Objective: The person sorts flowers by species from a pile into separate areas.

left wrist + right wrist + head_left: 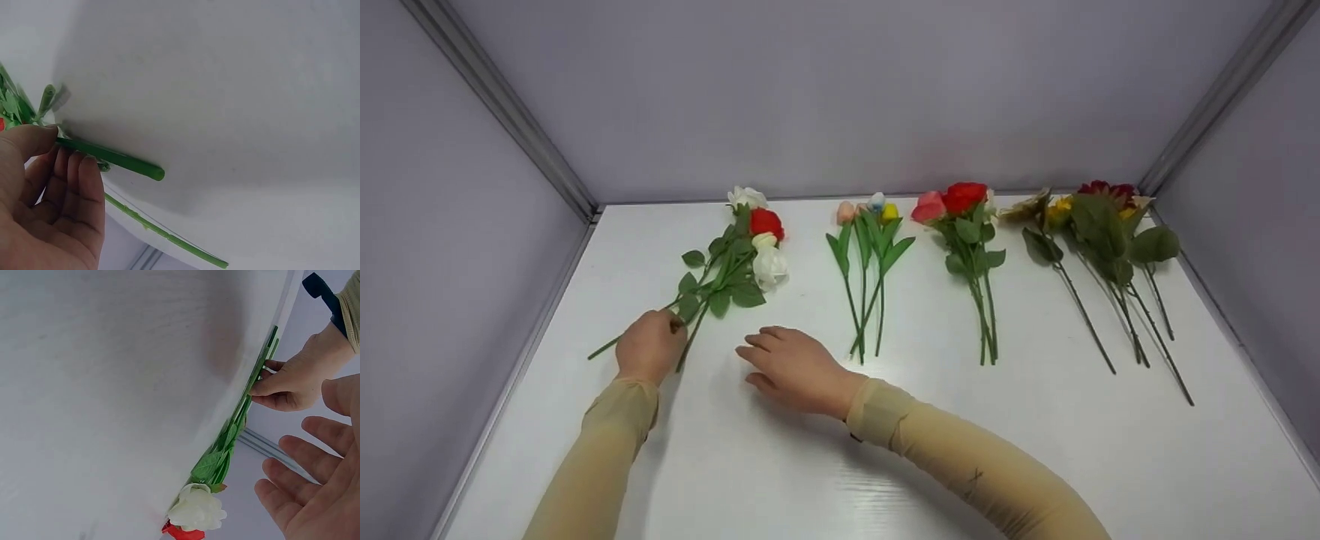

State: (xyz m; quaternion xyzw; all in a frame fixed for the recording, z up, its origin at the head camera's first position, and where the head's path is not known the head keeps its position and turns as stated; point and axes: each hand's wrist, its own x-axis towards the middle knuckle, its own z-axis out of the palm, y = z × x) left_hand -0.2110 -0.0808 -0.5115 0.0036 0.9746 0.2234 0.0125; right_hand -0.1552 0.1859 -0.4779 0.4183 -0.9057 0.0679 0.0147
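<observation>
A bunch of white and red roses (pixel 754 240) lies at the left of the white table (pixel 780 465). My left hand (pixel 651 346) grips its green stems (pixel 112 159) near their lower ends. The right wrist view shows that hand's thumb and fingers curled round the stems (pixel 256 379), with a white rose (pixel 196 509) at the bottom. My right hand (pixel 787 364) rests open just to the right, fingers straight and pointing left, holding nothing.
Three more bunches lie in a row to the right: tulip buds (pixel 870 255), pink and red roses (pixel 964 240), and yellow and dark red flowers with long stems (pixel 1102 255). Grey walls (pixel 840 97) enclose the table on three sides.
</observation>
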